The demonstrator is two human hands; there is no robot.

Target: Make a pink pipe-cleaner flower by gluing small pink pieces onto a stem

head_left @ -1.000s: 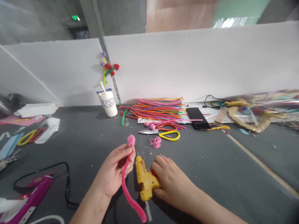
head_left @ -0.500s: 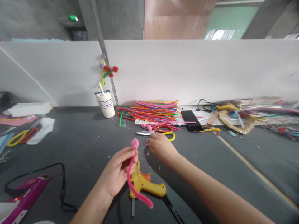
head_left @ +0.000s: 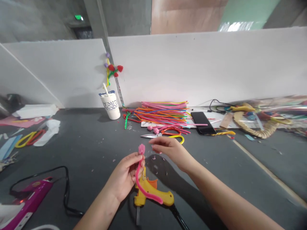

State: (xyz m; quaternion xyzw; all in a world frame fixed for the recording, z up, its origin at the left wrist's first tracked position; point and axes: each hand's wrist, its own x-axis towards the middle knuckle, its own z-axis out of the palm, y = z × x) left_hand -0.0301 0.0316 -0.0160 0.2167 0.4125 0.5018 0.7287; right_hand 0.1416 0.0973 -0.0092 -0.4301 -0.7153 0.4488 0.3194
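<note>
Between thumb and fingers, my left hand (head_left: 127, 175) pinches a pink pipe cleaner (head_left: 141, 188). Its top is coiled into a small bud, and its stem hangs down in a curve. Under it lies a yellow glue gun (head_left: 165, 197) with an orange trigger. My right hand (head_left: 171, 150) hovers right of the bud, fingers apart, and I see nothing in it. Just beyond that hand are scissors (head_left: 178, 137) with red and yellow handles, partly covered by it. Two pink buds (head_left: 156, 131) lie behind the blades.
A bundle of coloured pipe cleaners (head_left: 163, 115) lies at the back, beside a black phone (head_left: 203, 123). Left of it stands a white cup (head_left: 111, 105) with a straw. A purple glue gun (head_left: 33, 201) and its cord occupy the near left. Craft scraps lie far right.
My right hand has lifted off the table and its fingers have parted. My left hand still holds the pink pipe cleaner. The whole view has shifted slightly.
</note>
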